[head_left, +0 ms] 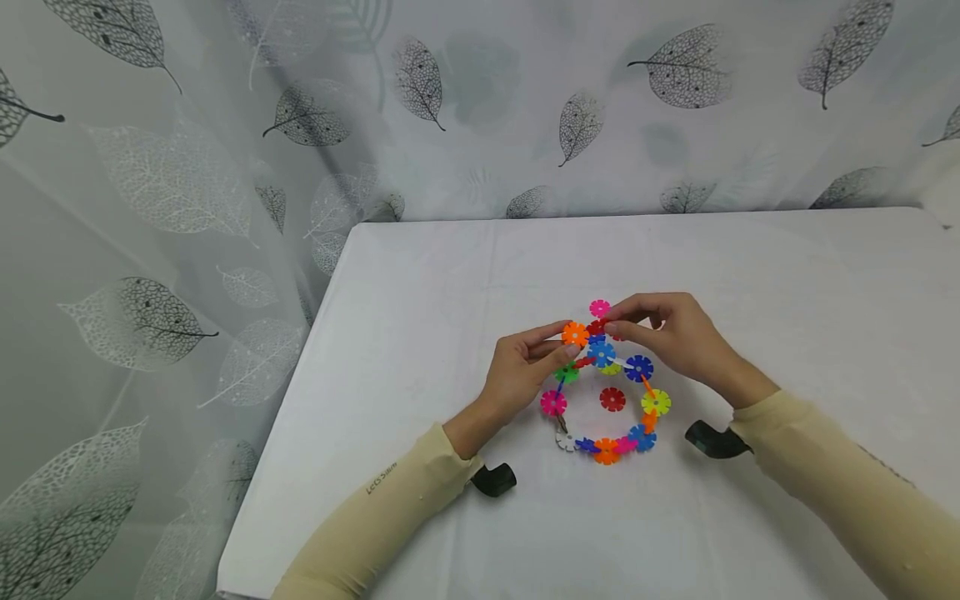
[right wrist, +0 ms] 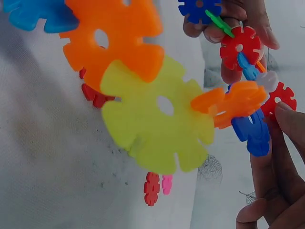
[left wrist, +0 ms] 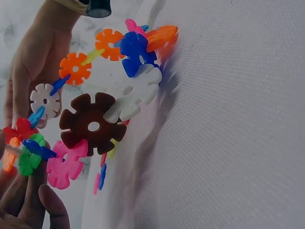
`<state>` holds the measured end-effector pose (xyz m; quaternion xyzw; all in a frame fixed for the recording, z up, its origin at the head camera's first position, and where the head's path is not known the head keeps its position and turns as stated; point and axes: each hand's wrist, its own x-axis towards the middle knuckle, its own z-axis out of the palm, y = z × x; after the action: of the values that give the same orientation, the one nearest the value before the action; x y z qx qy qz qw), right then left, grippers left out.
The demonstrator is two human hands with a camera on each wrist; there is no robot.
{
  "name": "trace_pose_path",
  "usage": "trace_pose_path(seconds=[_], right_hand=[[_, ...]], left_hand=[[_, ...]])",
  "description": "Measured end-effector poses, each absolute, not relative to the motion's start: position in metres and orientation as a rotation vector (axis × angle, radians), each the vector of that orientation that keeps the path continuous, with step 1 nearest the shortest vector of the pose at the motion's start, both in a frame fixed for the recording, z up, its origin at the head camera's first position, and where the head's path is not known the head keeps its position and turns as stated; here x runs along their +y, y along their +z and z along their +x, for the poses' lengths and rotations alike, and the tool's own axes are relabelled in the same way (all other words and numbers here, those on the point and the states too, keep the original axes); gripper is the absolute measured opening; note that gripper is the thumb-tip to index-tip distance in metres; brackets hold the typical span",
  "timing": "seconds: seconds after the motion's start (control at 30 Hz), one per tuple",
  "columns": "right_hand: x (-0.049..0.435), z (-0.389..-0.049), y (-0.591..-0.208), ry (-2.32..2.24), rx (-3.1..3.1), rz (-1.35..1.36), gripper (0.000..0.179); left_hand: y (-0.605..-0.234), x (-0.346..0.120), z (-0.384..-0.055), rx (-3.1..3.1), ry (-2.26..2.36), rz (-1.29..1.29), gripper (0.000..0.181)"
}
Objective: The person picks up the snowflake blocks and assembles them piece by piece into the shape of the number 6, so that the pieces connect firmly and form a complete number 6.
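Observation:
A ring of interlocking plastic snowflake discs (head_left: 607, 452) in many colours stands over the white table. My left hand (head_left: 525, 362) is at the ring's upper left and pinches an orange snowflake disc (head_left: 575, 334) between thumb and fingers. Close beside it, my right hand (head_left: 667, 333) pinches a red snowflake disc (right wrist: 279, 100) with thumb and forefinger. Between the hands, a light blue disc (head_left: 602, 353) joins the upper links. A brown disc (left wrist: 93, 125) and a pink disc (left wrist: 66, 163) hang below my left fingers. Large in the right wrist view is a yellow disc (right wrist: 159, 114).
A loose red disc (head_left: 612, 399) shows inside the ring's outline. Behind my hands lies a pink disc (head_left: 599, 308) on the white table (head_left: 435, 275). Dark wrist devices (head_left: 495, 480) jut from under both sleeves. A leaf-patterned curtain (head_left: 480, 108) hangs behind and to the left.

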<state>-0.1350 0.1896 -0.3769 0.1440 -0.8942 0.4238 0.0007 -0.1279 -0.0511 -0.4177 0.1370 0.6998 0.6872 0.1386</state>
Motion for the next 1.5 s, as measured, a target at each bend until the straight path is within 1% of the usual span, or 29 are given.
trace_pose_path(seconds=[0.17, 0.43, 0.57, 0.77, 1.2, 1.5], right_hand=[[0.188, -0.132, -0.377, 1.261, -2.75, 0.492, 0.015], [0.187, -0.129, -0.377, 0.866, -2.526, 0.77, 0.03], [0.185, -0.127, -0.377, 0.757, -2.455, 0.822, 0.032], [0.183, -0.127, -0.378, 0.71, -2.379, 0.893, 0.031], [0.182, -0.125, -0.384, 0.575, -2.37, 0.976, 0.035], [0.184, -0.126, -0.389, 0.689, -2.43, 0.928, 0.036]], left_hand=[[-0.418, -0.051, -0.127, 2.008, 2.0, 0.402, 0.043], [-0.418, -0.051, -0.127, 2.022, 1.994, 0.48, 0.043], [-0.418, -0.052, -0.127, 2.034, 1.987, 0.5, 0.042], [-0.418, -0.052, -0.126, 2.03, 1.987, 0.513, 0.042], [-0.421, -0.052, -0.127, 2.061, 1.96, 0.497, 0.041], [-0.423, -0.051, -0.128, 2.052, 1.906, 0.464, 0.041]])
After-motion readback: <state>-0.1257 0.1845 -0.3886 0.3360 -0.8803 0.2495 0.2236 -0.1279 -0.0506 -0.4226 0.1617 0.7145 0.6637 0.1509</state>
